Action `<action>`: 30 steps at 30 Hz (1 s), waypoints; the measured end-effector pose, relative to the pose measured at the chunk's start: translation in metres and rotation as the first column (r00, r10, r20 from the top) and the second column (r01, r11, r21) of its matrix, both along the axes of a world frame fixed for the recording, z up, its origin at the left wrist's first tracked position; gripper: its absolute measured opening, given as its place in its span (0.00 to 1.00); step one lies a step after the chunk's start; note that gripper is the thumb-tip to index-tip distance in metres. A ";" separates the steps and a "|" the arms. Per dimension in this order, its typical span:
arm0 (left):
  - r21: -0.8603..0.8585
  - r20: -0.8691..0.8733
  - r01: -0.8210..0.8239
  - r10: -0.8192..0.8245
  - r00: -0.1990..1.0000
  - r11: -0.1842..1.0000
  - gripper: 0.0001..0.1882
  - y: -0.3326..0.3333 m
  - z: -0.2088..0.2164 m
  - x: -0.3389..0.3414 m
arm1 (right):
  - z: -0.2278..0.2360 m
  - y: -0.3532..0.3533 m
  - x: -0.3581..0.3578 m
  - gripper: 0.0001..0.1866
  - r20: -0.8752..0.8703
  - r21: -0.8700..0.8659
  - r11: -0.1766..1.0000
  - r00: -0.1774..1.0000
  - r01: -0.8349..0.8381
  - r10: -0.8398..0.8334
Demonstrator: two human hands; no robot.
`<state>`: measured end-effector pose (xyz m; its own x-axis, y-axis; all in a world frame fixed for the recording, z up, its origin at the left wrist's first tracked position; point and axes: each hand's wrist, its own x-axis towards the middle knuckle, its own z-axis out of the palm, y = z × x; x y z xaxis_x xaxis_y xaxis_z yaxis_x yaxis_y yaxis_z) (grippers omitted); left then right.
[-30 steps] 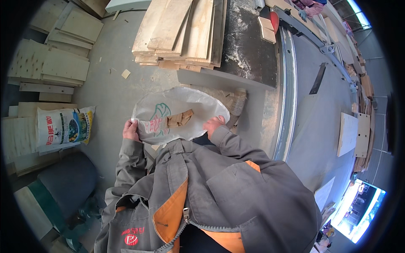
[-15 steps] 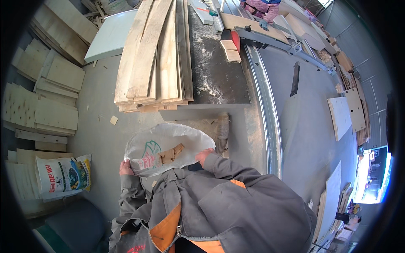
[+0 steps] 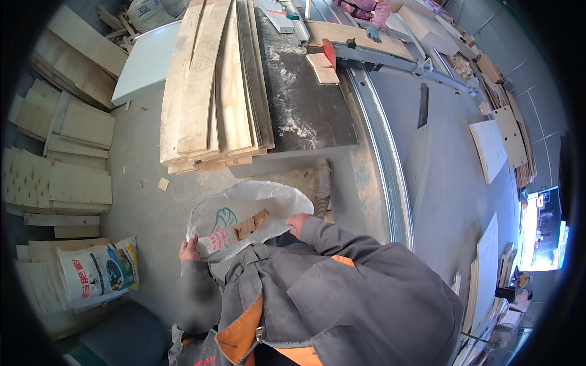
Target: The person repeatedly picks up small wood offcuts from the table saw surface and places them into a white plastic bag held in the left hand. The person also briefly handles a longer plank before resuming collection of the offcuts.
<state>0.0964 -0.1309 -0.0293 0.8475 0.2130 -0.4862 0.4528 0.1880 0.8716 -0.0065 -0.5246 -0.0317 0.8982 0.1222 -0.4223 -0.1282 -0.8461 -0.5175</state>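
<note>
In front of my body a white woven sack (image 3: 268,196) gapes wide, its mouth facing up. Several small wood offcuts (image 3: 249,226) lie inside against its printed wall. My left hand (image 3: 190,249) pinches the rim on the left side, fingers closed on the plastic. On the opposite side, my right hand (image 3: 297,224) grips the rim with its fingers folded over. Part of the sack's lower body is hidden by my jacket and sleeves.
Ahead stands a dark saw table (image 3: 311,116) stacked with long boards (image 3: 204,79); a ribbed hose (image 3: 321,180) runs below it. A metal rail (image 3: 381,158) lies to the right. Plywood stacks (image 3: 79,183) and a full printed bag (image 3: 101,271) are at left. Beyond, a gloved co-worker (image 3: 373,30) handles a board.
The view has turned slightly, so the surroundings appear shifted. Both hands still hold the sack's rim, and the offcuts stay inside. The co-worker's gloved hand has shifted a little on the board.
</note>
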 end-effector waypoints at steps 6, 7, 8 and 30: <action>0.008 -0.003 0.047 -0.047 0.999 0.999 0.12 0.006 0.002 0.006 | -0.011 -0.007 0.004 0.14 0.082 0.109 0.990 0.992 0.091 -0.100; 0.004 0.005 0.057 -0.057 0.998 0.998 0.12 0.007 0.003 0.007 | -0.011 -0.008 0.004 0.14 0.084 0.121 0.986 0.989 0.115 -0.126; 0.001 0.013 0.066 -0.066 0.998 0.998 0.12 0.007 0.003 0.007 | -0.009 -0.010 0.004 0.14 0.086 0.134 0.981 0.985 0.138 -0.151; 0.096 -0.032 0.035 -0.032 0.999 0.995 0.12 -0.005 -0.008 0.019 | -0.003 -0.063 0.004 0.14 0.268 0.324 0.868 0.844 0.376 -0.465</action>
